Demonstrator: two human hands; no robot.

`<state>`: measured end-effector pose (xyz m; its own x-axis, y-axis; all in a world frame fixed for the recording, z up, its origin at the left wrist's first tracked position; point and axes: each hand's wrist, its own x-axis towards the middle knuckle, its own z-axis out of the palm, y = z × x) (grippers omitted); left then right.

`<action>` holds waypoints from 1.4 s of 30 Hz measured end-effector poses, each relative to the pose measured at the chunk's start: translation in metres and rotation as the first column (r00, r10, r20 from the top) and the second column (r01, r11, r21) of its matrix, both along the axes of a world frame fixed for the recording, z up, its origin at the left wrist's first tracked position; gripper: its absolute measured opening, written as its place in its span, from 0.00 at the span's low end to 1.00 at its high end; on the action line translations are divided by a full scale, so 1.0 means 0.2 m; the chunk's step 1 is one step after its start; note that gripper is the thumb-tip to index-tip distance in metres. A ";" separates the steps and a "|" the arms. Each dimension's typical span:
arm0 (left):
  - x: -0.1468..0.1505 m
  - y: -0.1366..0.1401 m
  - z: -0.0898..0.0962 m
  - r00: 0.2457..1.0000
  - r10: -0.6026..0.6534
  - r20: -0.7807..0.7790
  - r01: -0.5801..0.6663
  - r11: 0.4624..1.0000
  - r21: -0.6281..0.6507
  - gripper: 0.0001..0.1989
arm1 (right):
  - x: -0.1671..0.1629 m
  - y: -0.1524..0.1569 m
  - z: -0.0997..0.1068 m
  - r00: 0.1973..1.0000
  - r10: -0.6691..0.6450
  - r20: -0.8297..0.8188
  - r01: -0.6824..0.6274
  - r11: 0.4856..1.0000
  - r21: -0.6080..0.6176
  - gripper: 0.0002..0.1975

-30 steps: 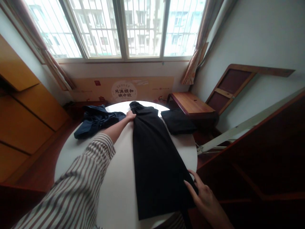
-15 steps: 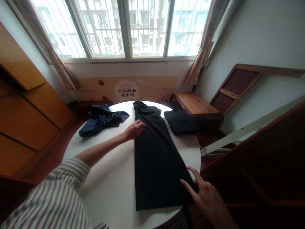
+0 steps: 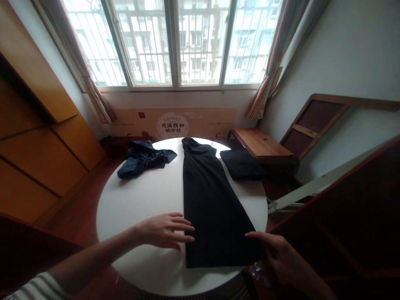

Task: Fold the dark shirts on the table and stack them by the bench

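Observation:
A pair of black trousers [image 3: 215, 208], folded lengthwise, lies on the round white table [image 3: 140, 196], its gathered waist at the far end and its straight hem near me. My left hand [image 3: 168, 231] rests palm down with fingers spread at the left edge, fingertips on the cloth close to the hem. At the right edge, my right hand [image 3: 278, 254] holds the lower corner; one digit lies on top and the other fingers are hidden in shadow. A crumpled dark blue garment [image 3: 143, 160] sits at the far left, and a folded black garment [image 3: 242, 163] at the far right.
A wooden bench [image 3: 262, 142] stands beyond the table at the right, near a leaning wooden frame [image 3: 312, 121]. Orange-brown cabinets [image 3: 37, 154] line the left wall. A dark red-brown panel [image 3: 353, 216] rises close on the right. Windows [image 3: 200, 46] are ahead.
My left hand has come back from the upper left edge of the trousers toward the hem, and its fingers have spread. My right hand has closed on the right edge. The view has shifted slightly.

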<state>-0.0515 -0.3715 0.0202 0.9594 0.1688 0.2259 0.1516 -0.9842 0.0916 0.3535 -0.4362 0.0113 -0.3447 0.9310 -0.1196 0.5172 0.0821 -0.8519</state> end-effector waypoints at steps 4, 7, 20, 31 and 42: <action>0.08 -0.06 -0.09 0.998 -0.016 0.053 0.012 0.996 0.083 0.17 | -0.03 0.09 -0.03 0.996 0.036 0.086 -0.060 0.952 0.300 0.17; 0.10 -0.08 -0.15 0.990 0.046 0.133 -0.051 0.998 0.040 0.14 | -0.03 0.12 -0.04 0.993 0.070 0.100 -0.110 0.866 0.488 0.14; 0.00 -0.38 -0.06 0.961 0.198 0.192 -0.142 0.952 -0.270 0.15 | -0.14 0.02 0.07 0.887 0.426 0.177 -0.461 0.812 0.357 0.12; -0.11 -0.56 -0.02 0.878 0.367 0.307 -0.104 0.772 -0.627 0.13 | -0.09 -0.13 0.21 0.891 0.452 -0.044 -0.448 0.891 0.071 0.11; 0.05 0.87 0.19 0.268 0.880 0.393 -0.223 0.454 -0.863 0.24 | -0.40 1.15 0.31 0.980 -0.192 -0.058 0.199 0.885 0.421 0.16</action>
<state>-0.0416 -0.1974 0.0579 0.0082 0.9529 0.3032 0.1748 -0.2999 0.9378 0.2737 -0.2054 0.0741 -0.1492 0.9409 0.3042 0.5480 0.3347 -0.7666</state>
